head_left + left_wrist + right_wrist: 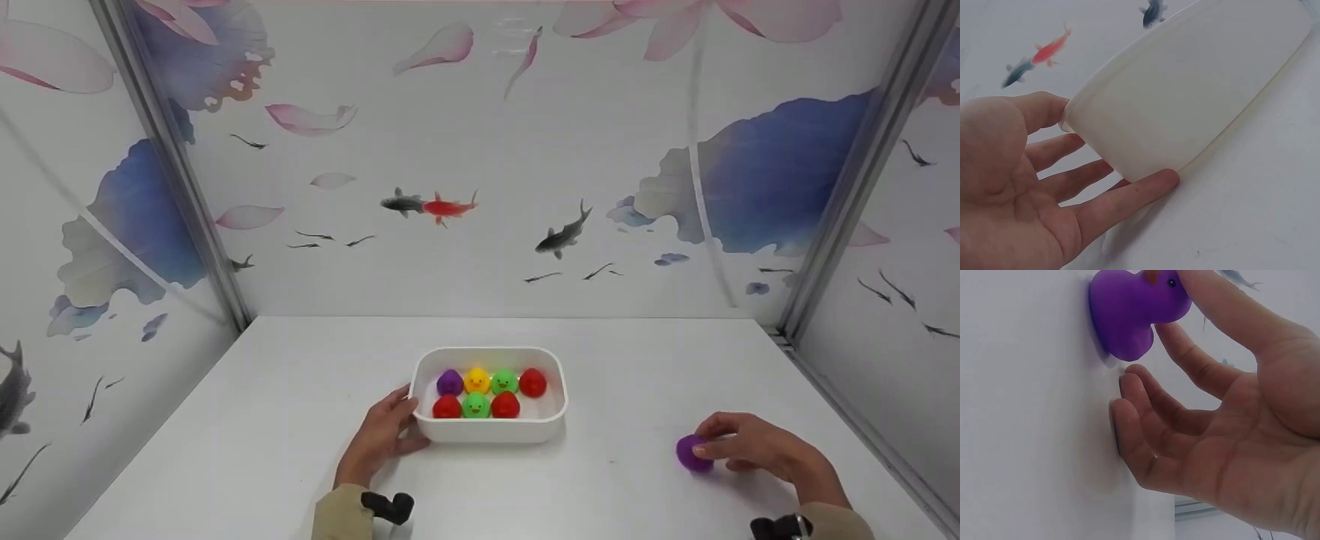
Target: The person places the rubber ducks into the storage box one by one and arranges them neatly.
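Note:
A white plastic box (491, 430) stands mid-table, holding several small rubber ducks in two rows. The far row runs purple (450, 383), yellow (477, 381), green (505, 382), red (532, 382); nearer are red, green and red ones. My left hand (386, 433) grips the box's left end, fingers at the side and thumb along the lower front; the left wrist view shows the box wall (1185, 90) between them. Off to the right, my right hand (761, 448) pinches a purple rubber duck (1129, 309) by its head between thumb and forefinger. Its other fingers curl loosely near the tabletop.
The white table (300, 420) is enclosed by printed panels with fish, petals and blue leaves. A back wall (480, 270) rises behind the box, with metal posts (847, 187) at the corners. Black straps (388, 507) sit on the wrists.

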{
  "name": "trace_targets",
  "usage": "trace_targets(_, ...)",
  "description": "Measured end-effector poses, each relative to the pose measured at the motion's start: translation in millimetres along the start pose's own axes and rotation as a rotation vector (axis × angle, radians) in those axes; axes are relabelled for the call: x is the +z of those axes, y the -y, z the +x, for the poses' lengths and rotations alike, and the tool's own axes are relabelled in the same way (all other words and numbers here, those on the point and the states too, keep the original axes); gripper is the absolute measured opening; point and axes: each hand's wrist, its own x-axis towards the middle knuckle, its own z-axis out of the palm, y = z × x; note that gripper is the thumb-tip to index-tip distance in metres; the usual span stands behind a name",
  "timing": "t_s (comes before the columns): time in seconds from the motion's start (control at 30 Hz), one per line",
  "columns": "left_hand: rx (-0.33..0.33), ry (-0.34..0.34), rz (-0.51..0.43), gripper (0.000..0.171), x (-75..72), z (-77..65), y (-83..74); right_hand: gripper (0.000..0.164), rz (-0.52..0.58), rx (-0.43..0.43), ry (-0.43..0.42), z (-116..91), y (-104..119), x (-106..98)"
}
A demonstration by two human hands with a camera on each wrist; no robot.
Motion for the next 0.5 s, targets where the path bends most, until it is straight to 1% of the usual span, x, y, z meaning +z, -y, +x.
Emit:
trace_targets(0.23,0.007,0.003,-0.015,0.059,-0.4,0.8,-2.4,0.045,-0.021,-0.006,-0.001,1.1,3.1,-0.6)
trace_targets(0.4,-0.010,-0.011,-0.012,0.058,-0.1,2.6,-1.7,0.043,-0.014,-0.034,-0.006,0.0,5.6,0.9)
trace_targets(0.5,-0.017,-0.006,-0.011,0.059,0.9,3.2,-0.1,0.042,-0.012,-0.040,-0.015,-1.0,8.8,1.9)
